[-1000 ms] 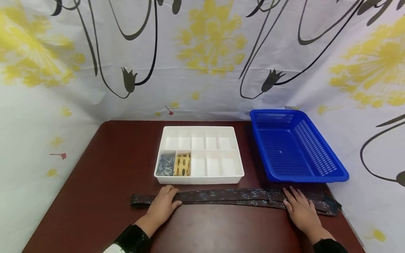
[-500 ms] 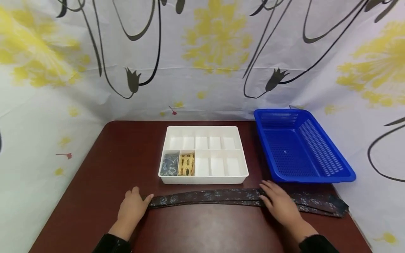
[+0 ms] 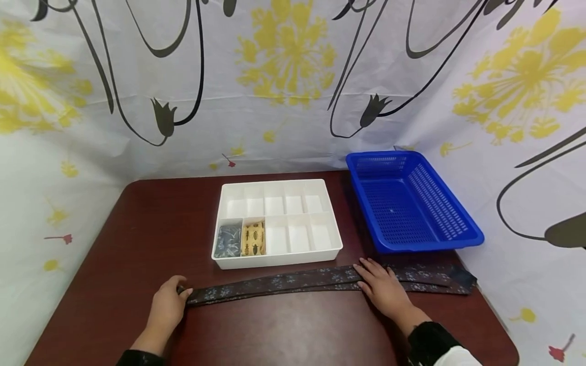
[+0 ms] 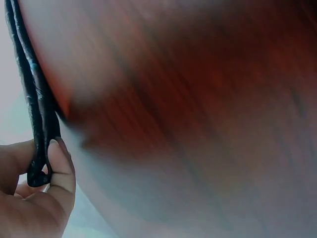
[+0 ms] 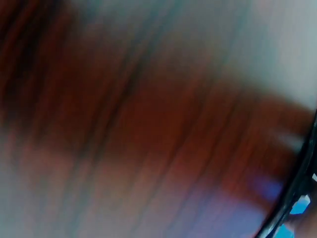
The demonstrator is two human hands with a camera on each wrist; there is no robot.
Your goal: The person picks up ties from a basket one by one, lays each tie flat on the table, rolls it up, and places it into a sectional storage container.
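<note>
Tie point(image 3: 293, 281): dark, with a small pale floral print; folded lengthwise and laid flat along the near part of the table point(image 3: 151, 223), running from the left hand to the table's right edge, just in front of the organizer and basket.
Left hand point(image 3: 167, 306): at the tie's left end; the left wrist view shows thumb and fingers point(image 4: 59, 168) pinching the folded end point(image 4: 37, 168) of the tie.
Right hand point(image 3: 382, 287): lies flat on the tie right of its middle, fingers straight and spread, pressing the cloth to the table; it grasps nothing.
Organizer point(image 3: 276, 259): white divided tray behind the tie, near the table's centre; its near-left compartment holds a rolled grey-blue tie point(image 3: 227, 240), the next one a rolled yellow tie point(image 3: 254, 238) with dark insect figures.
Basket point(image 3: 453, 244): blue perforated plastic, just right of the organizer.
Backdrop point(image 3: 284, 76): white cloth printed with yellow flowers and black stems.
Right wrist view: blurred; only the red-brown tabletop and a dark strip at the edge can be told.
</note>
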